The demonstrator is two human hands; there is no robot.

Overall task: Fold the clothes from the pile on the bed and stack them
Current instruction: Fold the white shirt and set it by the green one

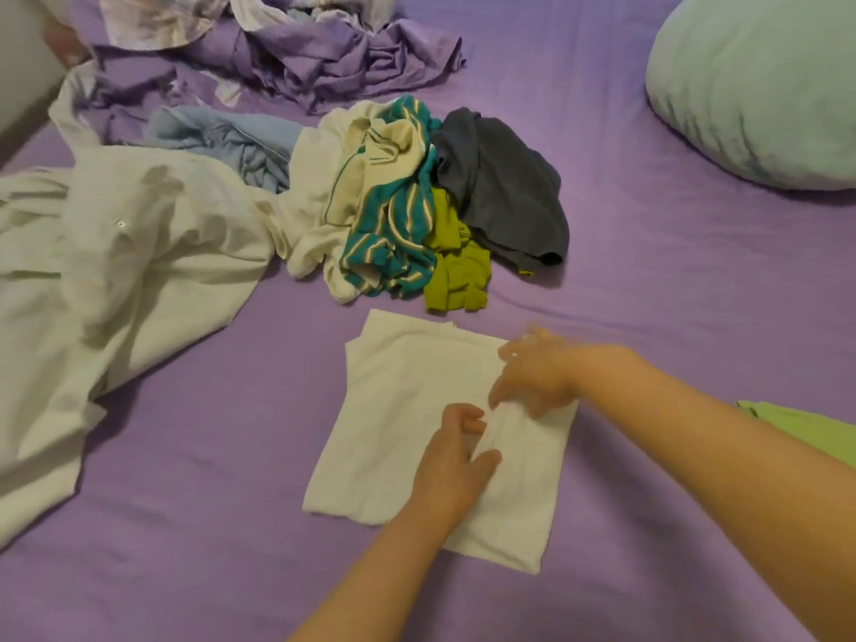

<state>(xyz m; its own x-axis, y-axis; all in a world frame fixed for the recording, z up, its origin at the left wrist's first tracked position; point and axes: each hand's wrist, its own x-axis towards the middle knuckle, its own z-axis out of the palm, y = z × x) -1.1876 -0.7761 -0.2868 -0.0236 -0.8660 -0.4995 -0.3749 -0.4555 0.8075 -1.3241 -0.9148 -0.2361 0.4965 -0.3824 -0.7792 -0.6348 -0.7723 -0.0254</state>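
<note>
While no writing shows: white cloth (398,410) lies folded, near
Left hand (456,465): pinches its fold
Right hand (532,373): blurred, grip unclear
Pile (417,201): far

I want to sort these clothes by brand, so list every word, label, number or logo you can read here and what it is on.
None: no word, number or logo can be read in the head view.
The white garment under both hands shows plain cloth, no visible tag.
The teal striped garment, the dark grey garment and the olive garment in the pile show no print.
The large white shirt shows only a button.
</note>
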